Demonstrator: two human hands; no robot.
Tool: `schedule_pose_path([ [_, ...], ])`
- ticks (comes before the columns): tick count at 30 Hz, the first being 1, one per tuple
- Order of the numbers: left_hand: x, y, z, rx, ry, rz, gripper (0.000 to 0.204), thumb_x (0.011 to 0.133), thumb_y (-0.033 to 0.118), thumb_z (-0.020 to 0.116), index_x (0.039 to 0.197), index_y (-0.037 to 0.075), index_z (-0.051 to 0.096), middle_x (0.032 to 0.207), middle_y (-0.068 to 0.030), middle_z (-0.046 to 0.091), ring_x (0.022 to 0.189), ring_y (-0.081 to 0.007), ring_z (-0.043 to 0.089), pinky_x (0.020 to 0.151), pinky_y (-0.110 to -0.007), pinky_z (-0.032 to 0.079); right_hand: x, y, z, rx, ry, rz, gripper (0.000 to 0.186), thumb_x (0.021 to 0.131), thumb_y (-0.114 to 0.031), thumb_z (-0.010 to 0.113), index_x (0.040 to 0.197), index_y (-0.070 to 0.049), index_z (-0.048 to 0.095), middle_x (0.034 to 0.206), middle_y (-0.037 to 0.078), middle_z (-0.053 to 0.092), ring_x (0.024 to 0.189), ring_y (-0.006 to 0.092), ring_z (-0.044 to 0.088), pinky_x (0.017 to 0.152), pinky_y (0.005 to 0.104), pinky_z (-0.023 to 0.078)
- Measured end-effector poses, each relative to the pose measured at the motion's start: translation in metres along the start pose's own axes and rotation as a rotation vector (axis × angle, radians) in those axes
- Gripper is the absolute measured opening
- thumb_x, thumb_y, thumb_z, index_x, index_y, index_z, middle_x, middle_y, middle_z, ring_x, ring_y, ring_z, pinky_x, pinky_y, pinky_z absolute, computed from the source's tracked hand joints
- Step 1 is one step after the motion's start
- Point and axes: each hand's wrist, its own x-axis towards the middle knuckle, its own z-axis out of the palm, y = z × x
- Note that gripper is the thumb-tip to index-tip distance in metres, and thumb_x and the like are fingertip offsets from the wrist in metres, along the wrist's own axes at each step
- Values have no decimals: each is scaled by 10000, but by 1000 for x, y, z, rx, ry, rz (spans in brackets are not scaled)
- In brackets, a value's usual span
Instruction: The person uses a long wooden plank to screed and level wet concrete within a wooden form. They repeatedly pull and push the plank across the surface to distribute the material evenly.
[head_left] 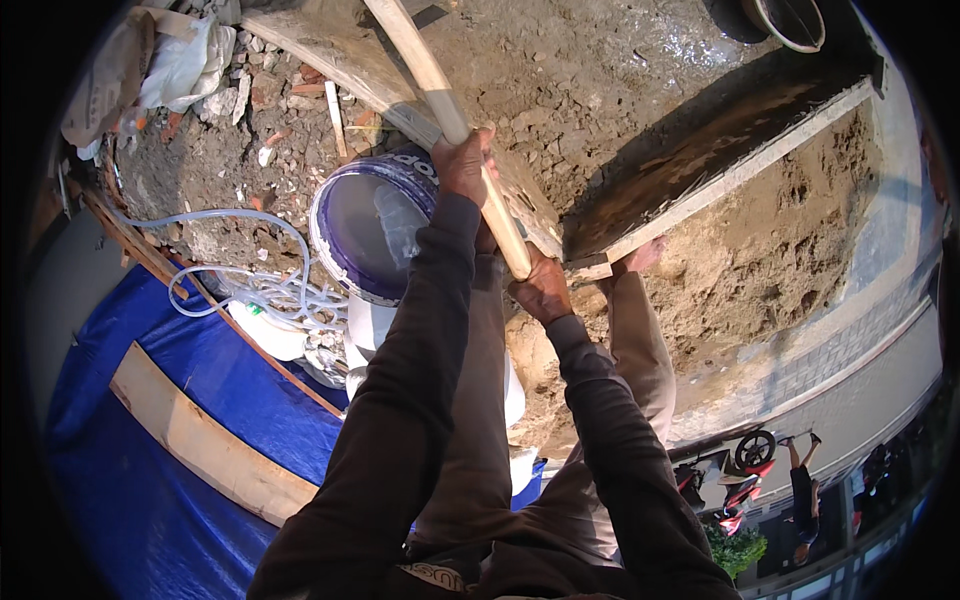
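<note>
A pale wooden handle (420, 60) runs diagonally from beyond the top edge down between my arms. My left hand (463, 165) is closed round it higher up, and my right hand (540, 287) grips its lower end. The tool's head is out of view. Just left of my hands is a purple-and-white bucket (338, 235) of murky liquid with a clear plastic bottle (396, 228) in it. Behind the handle a weathered plank (310, 48) slants toward a wooden board edge (730, 175), which borders a sand pile (760, 240) by my bare foot (645, 252).
Wet mortar or soil (640, 70) spreads at the top, beside a round pan (785, 22). Rubble (270, 110), a coiled hose (250, 280) and blue tarpaulin (200, 360) with a board (210, 430) lie left. A person (805, 500) and red motorbike (740, 485) are on the street.
</note>
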Motion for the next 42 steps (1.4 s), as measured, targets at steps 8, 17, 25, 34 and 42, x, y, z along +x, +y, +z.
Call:
schedule_pose_path([
  [8,31,-59,10,253,20,-315,148,739,74,649,818,13,540,704,-65,493,492,-182,469,443,-352,423,-15,26,-11,48,-85,282,330,604,-115,640,921,-23,616,764,209,635,736,345,639,651,400,486],
  [17,-68,-164,-12,50,-67,-669,139,725,106,668,789,65,551,690,-29,479,517,-168,473,443,-346,423,-135,-7,-71,-111,-52,476,367,619,-89,604,976,-13,563,763,219,620,742,374,630,649,410,492],
  [25,-109,-112,7,80,-85,-454,204,708,111,698,832,57,545,707,-33,479,518,-152,478,439,-328,422,-149,5,-67,-251,-45,359,373,628,-100,647,981,-42,542,731,236,622,725,415,621,669,482,499],
  [34,23,-27,63,89,-77,-27,222,708,31,669,888,1,543,711,-77,515,534,-180,507,436,-328,446,51,-15,-68,-192,60,-28,244,703,-66,550,947,-50,559,799,210,623,810,407,610,690,435,497],
  [42,-32,-56,47,329,-115,-338,149,685,44,665,739,20,529,666,-86,509,495,-204,513,420,-375,443,-38,-11,-42,-64,154,181,297,669,-91,598,954,-18,557,745,200,609,727,373,609,644,397,495],
])
